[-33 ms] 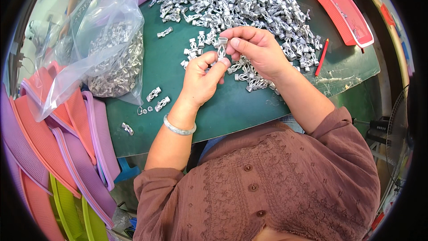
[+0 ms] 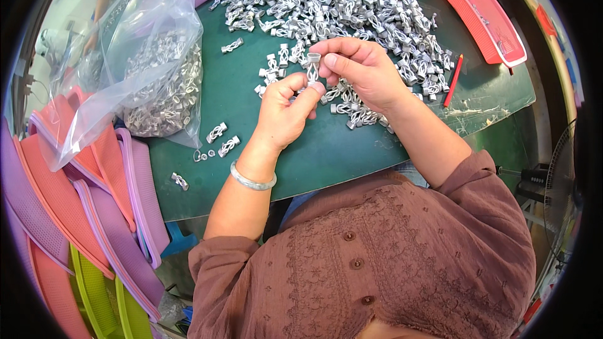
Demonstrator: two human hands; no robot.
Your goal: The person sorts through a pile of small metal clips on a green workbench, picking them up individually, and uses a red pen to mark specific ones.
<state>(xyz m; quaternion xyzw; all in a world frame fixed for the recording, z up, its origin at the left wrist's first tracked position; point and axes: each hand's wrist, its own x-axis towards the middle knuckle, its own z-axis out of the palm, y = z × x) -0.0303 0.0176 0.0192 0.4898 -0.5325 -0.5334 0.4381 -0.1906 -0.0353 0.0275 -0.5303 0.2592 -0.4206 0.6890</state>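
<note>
We hold one grey openwork piece at the near edge of the heap on the green counter. Fingers of our left hand pinch its lower end; those of our right hand curl at its upper end, grip uncertain. Similar pieces fill the clear bag left of the heap. We judge much handling remains; which batch is finished, we cannot tell.

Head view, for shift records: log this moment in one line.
left hand: grips silver openwork metal piece, lower end | right hand: at its upper end | similar pieces: heaped on green tabletop
</note>
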